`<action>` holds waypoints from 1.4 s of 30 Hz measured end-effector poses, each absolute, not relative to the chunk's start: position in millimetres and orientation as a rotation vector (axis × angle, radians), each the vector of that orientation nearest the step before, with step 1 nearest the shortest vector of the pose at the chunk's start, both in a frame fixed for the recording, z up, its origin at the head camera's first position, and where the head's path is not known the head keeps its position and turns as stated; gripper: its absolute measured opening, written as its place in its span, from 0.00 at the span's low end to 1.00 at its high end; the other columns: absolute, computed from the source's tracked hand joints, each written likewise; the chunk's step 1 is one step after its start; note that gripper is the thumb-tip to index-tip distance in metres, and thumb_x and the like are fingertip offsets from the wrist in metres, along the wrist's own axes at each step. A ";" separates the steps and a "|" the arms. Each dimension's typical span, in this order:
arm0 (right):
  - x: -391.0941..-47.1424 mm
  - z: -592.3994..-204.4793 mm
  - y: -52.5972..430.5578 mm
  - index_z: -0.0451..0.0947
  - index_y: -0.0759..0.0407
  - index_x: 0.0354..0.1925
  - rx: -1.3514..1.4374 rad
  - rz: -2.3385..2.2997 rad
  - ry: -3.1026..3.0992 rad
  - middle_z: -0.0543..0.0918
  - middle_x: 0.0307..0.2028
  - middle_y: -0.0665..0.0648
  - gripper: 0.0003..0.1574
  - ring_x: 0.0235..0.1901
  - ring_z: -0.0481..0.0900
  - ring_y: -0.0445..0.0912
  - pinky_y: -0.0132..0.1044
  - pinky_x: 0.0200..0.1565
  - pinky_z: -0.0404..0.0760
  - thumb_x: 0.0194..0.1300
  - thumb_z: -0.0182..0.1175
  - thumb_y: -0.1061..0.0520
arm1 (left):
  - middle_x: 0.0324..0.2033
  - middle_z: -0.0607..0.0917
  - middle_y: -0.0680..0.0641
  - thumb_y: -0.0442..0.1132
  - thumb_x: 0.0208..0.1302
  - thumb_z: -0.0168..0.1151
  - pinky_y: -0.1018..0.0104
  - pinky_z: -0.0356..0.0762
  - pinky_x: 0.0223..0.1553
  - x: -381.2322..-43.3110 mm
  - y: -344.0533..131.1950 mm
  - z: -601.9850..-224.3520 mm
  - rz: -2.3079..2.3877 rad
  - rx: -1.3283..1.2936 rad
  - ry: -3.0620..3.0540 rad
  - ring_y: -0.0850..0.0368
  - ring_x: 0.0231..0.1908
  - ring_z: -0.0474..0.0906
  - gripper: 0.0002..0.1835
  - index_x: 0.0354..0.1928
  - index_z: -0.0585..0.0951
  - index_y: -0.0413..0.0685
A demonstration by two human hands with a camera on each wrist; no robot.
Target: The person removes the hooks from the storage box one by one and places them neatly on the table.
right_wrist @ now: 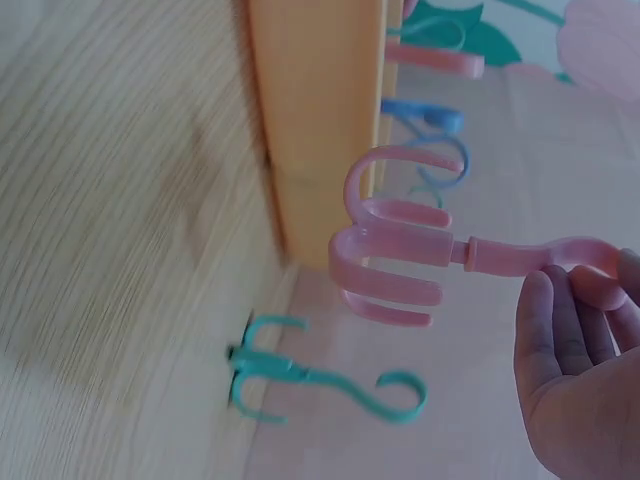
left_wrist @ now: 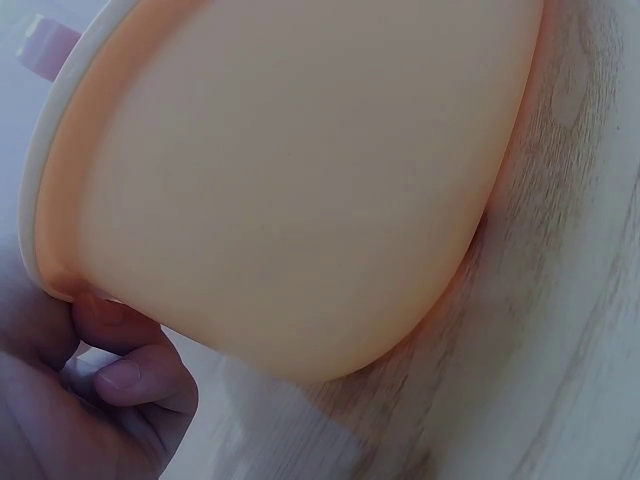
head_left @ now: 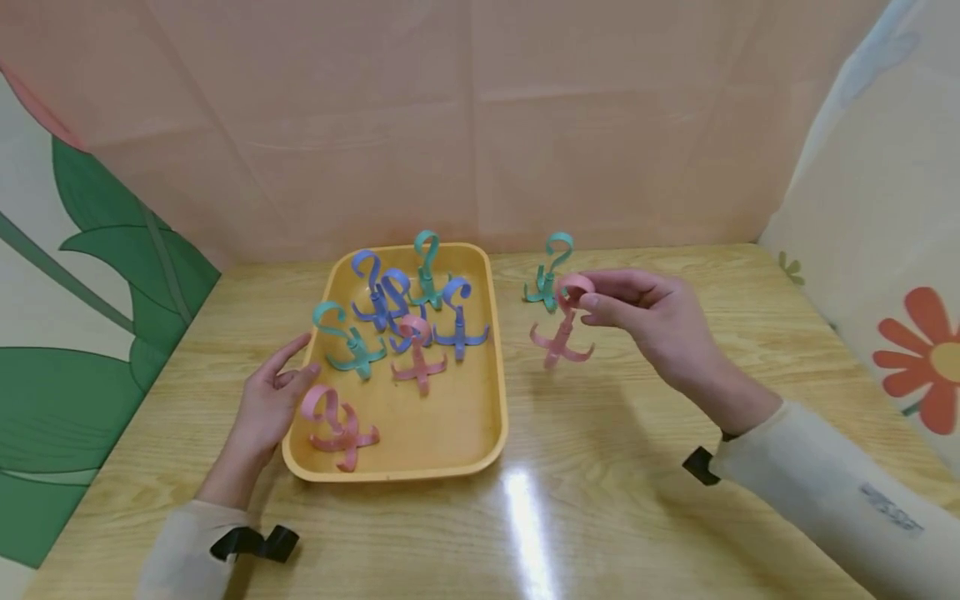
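My right hand [head_left: 663, 329] pinches a pink multi-prong hanging hook [head_left: 558, 343] by its curled top, right of the tray. In the right wrist view, the pink hook [right_wrist: 395, 245] shows its prongs pointing away from the table and its shaft leading to the fingers [right_wrist: 565, 325]. Just behind it, a green hook [head_left: 549, 287] stands on the table. At the left side of the yellow tray [head_left: 442, 433], my left hand [head_left: 266, 408] grips the rim. The left wrist view has curled fingers [left_wrist: 150, 375] under the tray's rim [left_wrist: 60, 120].
Several hooks stand in the tray: blue ones [head_left: 460, 333] towards the back, green ones [head_left: 358, 354] at left and rear, pink ones [head_left: 347, 435] nearer the front. A pinkish cloth [head_left: 600, 125] rises behind the wooden table [head_left: 637, 517]. Flower-patterned panels [head_left: 930, 358] flank both sides.
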State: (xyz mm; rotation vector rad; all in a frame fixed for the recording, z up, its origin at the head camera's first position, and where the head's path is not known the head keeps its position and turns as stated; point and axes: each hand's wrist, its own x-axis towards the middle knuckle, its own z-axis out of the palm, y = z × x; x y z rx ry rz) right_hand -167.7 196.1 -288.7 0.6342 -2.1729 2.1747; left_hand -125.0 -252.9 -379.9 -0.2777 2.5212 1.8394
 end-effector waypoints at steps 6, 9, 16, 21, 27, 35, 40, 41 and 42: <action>-179.1 -293.4 215.2 0.80 0.73 0.54 0.525 2.167 -2.158 0.87 0.47 0.62 0.20 0.47 0.86 0.50 0.41 0.47 0.84 0.67 0.67 0.64 | 0.34 0.86 0.49 0.47 0.77 0.56 0.68 0.84 0.35 -124.5 -253.2 -379.6 1.839 -0.276 2.520 0.61 0.35 0.84 0.32 0.78 0.61 0.56; -185.4 -296.7 224.1 0.80 0.73 0.55 0.489 2.168 -2.147 0.87 0.47 0.62 0.21 0.47 0.86 0.50 0.40 0.47 0.84 0.67 0.67 0.63 | 0.33 0.86 0.51 0.46 0.77 0.56 0.68 0.84 0.35 -124.7 -253.0 -379.5 1.843 -0.272 2.518 0.61 0.34 0.84 0.32 0.78 0.61 0.55; -202.2 -305.2 241.8 0.79 0.73 0.56 0.398 2.159 -2.143 0.87 0.47 0.59 0.23 0.46 0.86 0.48 0.38 0.47 0.84 0.66 0.68 0.61 | 0.38 0.87 0.43 0.46 0.77 0.56 0.66 0.85 0.36 -125.4 -253.4 -380.4 1.870 -0.276 2.496 0.61 0.35 0.85 0.32 0.78 0.61 0.55; -214.9 -312.7 249.8 0.79 0.74 0.56 0.318 2.195 -2.098 0.87 0.47 0.59 0.26 0.45 0.87 0.47 0.40 0.47 0.83 0.64 0.69 0.61 | 0.43 0.86 0.36 0.47 0.76 0.57 0.65 0.85 0.36 -125.3 -254.0 -380.8 1.858 -0.274 2.501 0.60 0.36 0.85 0.32 0.78 0.61 0.57; -231.1 -320.3 254.9 0.79 0.72 0.57 0.218 2.224 -2.039 0.88 0.46 0.57 0.26 0.45 0.87 0.46 0.39 0.47 0.84 0.62 0.71 0.62 | 0.36 0.86 0.46 0.47 0.76 0.56 0.65 0.85 0.35 -126.0 -254.2 -381.7 1.856 -0.274 2.499 0.59 0.35 0.85 0.32 0.78 0.61 0.57; -247.8 -323.9 255.9 0.80 0.69 0.57 0.118 2.253 -2.008 0.88 0.46 0.56 0.26 0.44 0.87 0.45 0.34 0.44 0.84 0.61 0.72 0.61 | 0.35 0.87 0.47 0.47 0.76 0.57 0.65 0.85 0.33 -127.2 -255.1 -382.8 1.872 -0.251 2.501 0.60 0.34 0.84 0.33 0.78 0.61 0.55; -258.7 -326.5 255.9 0.80 0.68 0.58 0.074 2.246 -2.024 0.87 0.47 0.55 0.28 0.45 0.86 0.45 0.33 0.45 0.84 0.61 0.72 0.61 | 0.34 0.87 0.50 0.45 0.76 0.57 0.66 0.84 0.33 -128.2 -256.1 -383.1 1.881 -0.254 2.488 0.61 0.33 0.84 0.33 0.78 0.60 0.56; -260.9 -326.8 255.5 0.79 0.68 0.58 0.068 2.246 -2.028 0.87 0.47 0.55 0.28 0.46 0.86 0.45 0.33 0.45 0.84 0.61 0.72 0.61 | 0.33 0.87 0.51 0.45 0.76 0.57 0.67 0.84 0.32 -128.3 -256.4 -383.3 1.882 -0.256 2.486 0.61 0.33 0.84 0.32 0.78 0.60 0.56; -262.8 -326.9 254.9 0.79 0.68 0.58 0.058 2.246 -2.035 0.87 0.47 0.55 0.28 0.46 0.85 0.45 0.32 0.45 0.84 0.61 0.72 0.61 | 0.33 0.87 0.51 0.45 0.76 0.57 0.67 0.84 0.32 -128.1 -256.8 -383.4 1.883 -0.259 2.482 0.61 0.33 0.84 0.32 0.78 0.60 0.56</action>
